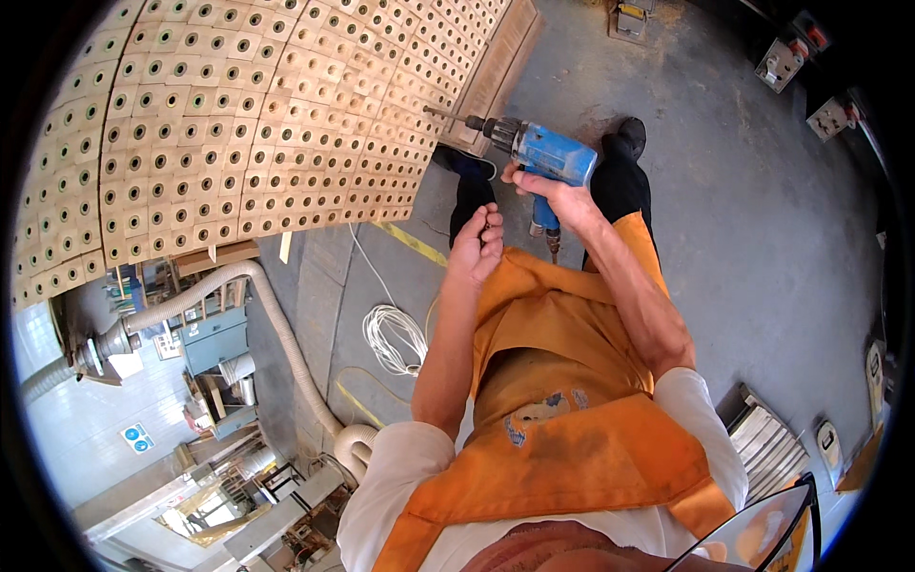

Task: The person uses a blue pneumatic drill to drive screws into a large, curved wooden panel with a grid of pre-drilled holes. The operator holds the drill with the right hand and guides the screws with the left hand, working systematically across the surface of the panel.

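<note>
My right hand is wrapped round the grip of a blue power drill. The drill's long bit points left, its tip close to the right side of a large stack of light wooden blocks. Each block face has a round hole; many holes hold dark ring-shaped inserts, others look bare. My left hand is closed in front of the orange apron, with small dark bits showing between the fingers, too small to name. Below the drill's grip, a blue piece with a metal tip points downward; whether it is a second tool, I cannot tell.
A coiled white cable lies on the grey floor, left of my legs, near a yellow floor line. A ribbed hose runs along the left. Slatted wood stands at lower right; metal boxes line the upper right.
</note>
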`<state>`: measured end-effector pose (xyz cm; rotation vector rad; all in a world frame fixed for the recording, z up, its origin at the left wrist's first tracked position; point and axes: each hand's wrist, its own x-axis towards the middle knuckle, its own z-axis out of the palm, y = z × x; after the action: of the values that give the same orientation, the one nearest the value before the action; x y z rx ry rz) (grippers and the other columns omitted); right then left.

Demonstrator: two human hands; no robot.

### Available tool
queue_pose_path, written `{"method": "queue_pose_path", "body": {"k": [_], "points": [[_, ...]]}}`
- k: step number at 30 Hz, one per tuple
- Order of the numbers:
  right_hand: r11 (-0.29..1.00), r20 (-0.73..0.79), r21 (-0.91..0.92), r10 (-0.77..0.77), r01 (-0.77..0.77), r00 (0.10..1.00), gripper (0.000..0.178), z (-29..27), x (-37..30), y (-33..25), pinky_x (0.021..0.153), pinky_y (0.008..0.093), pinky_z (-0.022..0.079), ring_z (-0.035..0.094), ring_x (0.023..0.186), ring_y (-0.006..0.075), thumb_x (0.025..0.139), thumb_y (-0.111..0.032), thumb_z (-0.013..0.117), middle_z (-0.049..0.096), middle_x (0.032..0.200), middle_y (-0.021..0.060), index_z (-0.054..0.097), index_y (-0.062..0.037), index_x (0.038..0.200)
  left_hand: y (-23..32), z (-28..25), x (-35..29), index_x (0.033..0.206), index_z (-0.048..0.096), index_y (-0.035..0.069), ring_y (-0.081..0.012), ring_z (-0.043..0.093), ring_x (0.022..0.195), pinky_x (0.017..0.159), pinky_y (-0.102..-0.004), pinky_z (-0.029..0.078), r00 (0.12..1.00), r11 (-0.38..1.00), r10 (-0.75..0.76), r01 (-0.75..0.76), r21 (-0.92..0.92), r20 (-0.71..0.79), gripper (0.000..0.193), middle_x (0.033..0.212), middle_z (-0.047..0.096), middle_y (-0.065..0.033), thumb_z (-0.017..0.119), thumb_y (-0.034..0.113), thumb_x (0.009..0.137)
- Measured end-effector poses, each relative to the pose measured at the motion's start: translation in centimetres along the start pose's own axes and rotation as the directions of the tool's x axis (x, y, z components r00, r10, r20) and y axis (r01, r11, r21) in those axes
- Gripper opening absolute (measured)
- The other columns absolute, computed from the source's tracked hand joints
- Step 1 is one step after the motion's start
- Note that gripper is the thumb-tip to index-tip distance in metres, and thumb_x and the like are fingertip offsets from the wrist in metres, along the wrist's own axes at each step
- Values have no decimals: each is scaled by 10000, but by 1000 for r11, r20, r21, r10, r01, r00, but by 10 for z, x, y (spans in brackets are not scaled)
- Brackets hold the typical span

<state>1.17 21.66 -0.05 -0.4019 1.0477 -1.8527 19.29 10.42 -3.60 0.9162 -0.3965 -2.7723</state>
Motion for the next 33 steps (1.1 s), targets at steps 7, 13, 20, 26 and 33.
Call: {"method": "queue_pose_path", "body": {"k": [7, 13, 20, 26, 33], "points": [[992, -31, 123, 45, -41, 998, 226, 0, -2, -5, 783, 303, 501, 650, 942, 181, 839, -110, 685, 683, 997, 69, 638, -32, 1045, 5, 29, 4, 1122, 551, 72, -39, 446, 608, 440, -151, 335, 979, 950, 189, -162, 266, -81, 237, 838, 545, 18, 531, 257, 975], [996, 30, -19, 88, -87, 996, 269, -21, -26, -19, 774, 307, 498, 639, 967, 189, 824, -151, 708, 681, 1022, 67, 644, -37, 1058, 69, 62, 29, 1110, 553, 72, -40, 441, 605, 445, -163, 349, 922, 900, 381, -386, 202, 66, 235, 831, 539, 16, 537, 263, 973], [987, 108, 81, 131, -140, 986, 279, -48, -32, -9, 772, 314, 496, 629, 982, 203, 814, -147, 706, 674, 1014, 74, 639, -40, 1062, 79, 85, 39, 1121, 529, 41, -45, 411, 581, 440, -163, 327, 936, 890, 318, -350, 293, 152, 268, 808, 504, -2, 518, 270, 983], [991, 72, -67, 118, -113, 990, 272, -48, -35, -3, 784, 310, 493, 629, 980, 202, 828, -127, 690, 669, 1022, 83, 623, -32, 1074, 81, 83, 48, 1116, 533, 46, -46, 414, 591, 459, -176, 318, 949, 833, 314, -294, 469, 35, 242, 824, 514, -1, 524, 247, 981], [973, -37, 202, 124, -114, 992, 248, -20, -17, -3, 790, 314, 498, 629, 1016, 214, 869, -130, 652, 659, 1046, 95, 594, -41, 1093, 89, 101, 72, 1179, 536, 36, -74, 459, 650, 481, -178, 353, 921, 884, 358, -387, 262, 152, 256, 878, 544, -31, 506, 198, 984]]}}
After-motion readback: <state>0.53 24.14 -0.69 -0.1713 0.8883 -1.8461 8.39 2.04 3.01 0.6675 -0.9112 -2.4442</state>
